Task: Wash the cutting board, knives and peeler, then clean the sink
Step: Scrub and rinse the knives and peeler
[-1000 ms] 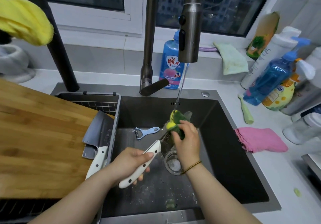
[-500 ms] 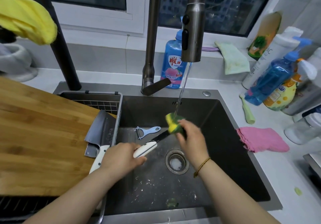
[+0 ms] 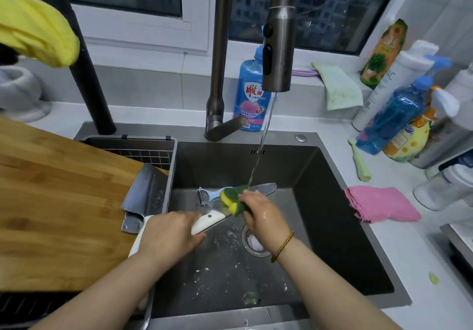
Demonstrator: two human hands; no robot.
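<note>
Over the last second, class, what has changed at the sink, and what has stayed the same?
The left hand has turned the white-handled knife flatter, its blade now pointing right under the running water. The right hand has slid the sponge down the blade toward the handle. Cleaver and peeler lie unchanged.

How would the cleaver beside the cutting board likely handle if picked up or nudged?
The cleaver would probably feel rigid and blade-heavy: its steel blade is broad beside the slim white handle. It rests at the edge of the cutting board over the drain basket, so a nudge might slide it towards the sink.
</note>
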